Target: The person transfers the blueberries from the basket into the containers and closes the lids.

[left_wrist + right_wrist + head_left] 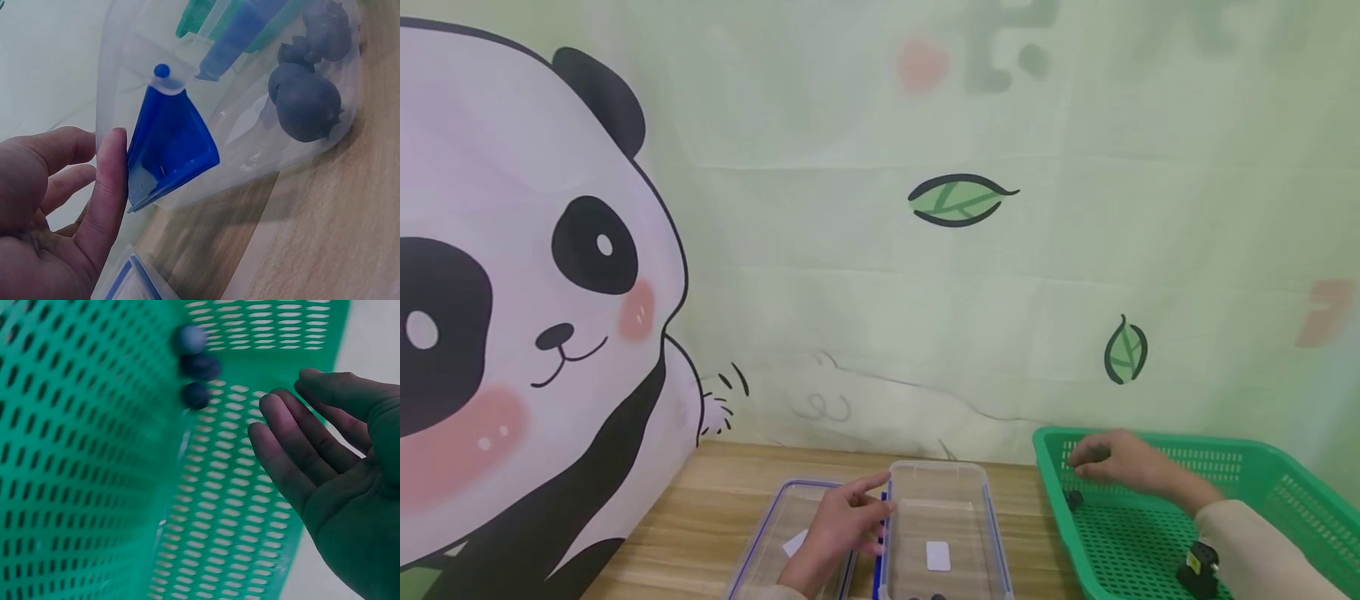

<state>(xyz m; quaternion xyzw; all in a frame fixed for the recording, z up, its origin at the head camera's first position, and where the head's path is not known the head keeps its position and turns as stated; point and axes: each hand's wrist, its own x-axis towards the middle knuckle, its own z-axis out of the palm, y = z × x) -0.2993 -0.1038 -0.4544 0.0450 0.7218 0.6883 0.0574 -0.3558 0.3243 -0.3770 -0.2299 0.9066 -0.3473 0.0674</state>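
My left hand (847, 521) is at the left side of a clear plastic box (988, 521). In the left wrist view, one nearly straight digit touches the box wall beside a blue latch (172, 144). Several blueberries (309, 106) lie inside that box, against its wall. Over the left end of a green basket (1060, 517) hovers my right hand (1123, 462), fingers slightly bent and holding nothing. Three blueberries (195, 395) sit in the basket's corner in the right wrist view, apart from the right fingertips.
Left of the box lies another clear plastic piece with a blue edge (760, 533), partly behind the left hand. Both it and the basket rest on a wooden table (677, 533). A pale green cloth (820, 250) printed with a panda hangs behind.
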